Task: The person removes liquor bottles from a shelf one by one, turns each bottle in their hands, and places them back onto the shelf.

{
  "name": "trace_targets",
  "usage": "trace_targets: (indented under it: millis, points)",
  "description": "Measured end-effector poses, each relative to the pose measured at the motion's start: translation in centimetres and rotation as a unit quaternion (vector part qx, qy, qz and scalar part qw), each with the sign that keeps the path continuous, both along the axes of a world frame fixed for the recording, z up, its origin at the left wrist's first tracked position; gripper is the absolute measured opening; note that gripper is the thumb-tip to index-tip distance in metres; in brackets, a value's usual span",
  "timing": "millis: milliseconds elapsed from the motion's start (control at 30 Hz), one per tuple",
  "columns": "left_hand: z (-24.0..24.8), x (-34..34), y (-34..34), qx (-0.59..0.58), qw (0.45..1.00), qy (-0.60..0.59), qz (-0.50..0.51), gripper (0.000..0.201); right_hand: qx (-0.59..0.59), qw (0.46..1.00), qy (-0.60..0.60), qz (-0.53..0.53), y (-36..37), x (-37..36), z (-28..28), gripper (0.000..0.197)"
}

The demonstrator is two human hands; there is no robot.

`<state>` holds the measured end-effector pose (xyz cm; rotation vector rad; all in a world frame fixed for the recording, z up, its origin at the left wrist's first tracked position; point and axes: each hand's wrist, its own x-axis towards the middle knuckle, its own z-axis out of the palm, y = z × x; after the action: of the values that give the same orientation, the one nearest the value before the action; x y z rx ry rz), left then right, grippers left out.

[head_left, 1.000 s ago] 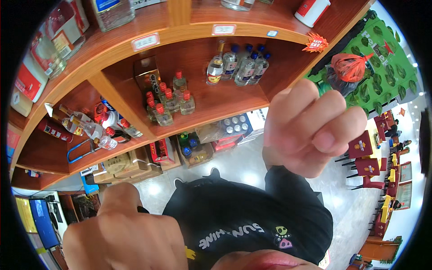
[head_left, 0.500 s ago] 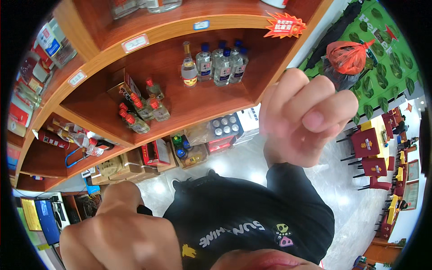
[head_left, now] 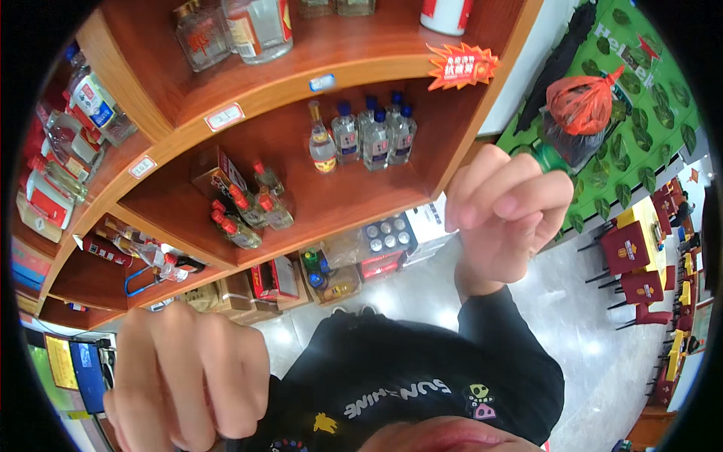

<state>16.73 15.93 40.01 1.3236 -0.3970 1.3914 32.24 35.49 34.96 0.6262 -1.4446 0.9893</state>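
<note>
My left hand [head_left: 192, 377] is raised close to the camera at the lower left, its fingers bent into a fist. Its inner side is hidden, so whether anything is in it does not show. To the right, my right hand [head_left: 512, 211] is held up with the fingers curled in and the thumb against them; I see nothing in it. Neither hand touches the wooden shelf [head_left: 331, 200] in front. On that shelf stand several clear bottles with blue caps [head_left: 376, 143], a gold-necked bottle [head_left: 321, 143] and several small red-capped bottles [head_left: 241, 226].
More bottles [head_left: 256, 34] stand on the upper shelf. Cartons [head_left: 275, 277] and packed cans [head_left: 388, 235] sit on the floor below. A red plastic bag [head_left: 580, 105] hangs at the right beside a green leafy wall panel [head_left: 640, 113]. Dark red chairs [head_left: 625, 251] and tables are farther right.
The view has shifted, so the shelves sit lower in the picture. My right hand appears smaller and its fingers have turned inward. My left hand has turned, now showing its bent fingers.
</note>
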Motion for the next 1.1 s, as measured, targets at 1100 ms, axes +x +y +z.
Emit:
trace_targets:
  millis: [1100]
  points:
    - [5.8,-12.9,34.2,-0.261,0.355,0.483,0.757,0.079,0.030,0.799,-0.422,-0.427,26.3,-20.9,11.3,0.054]
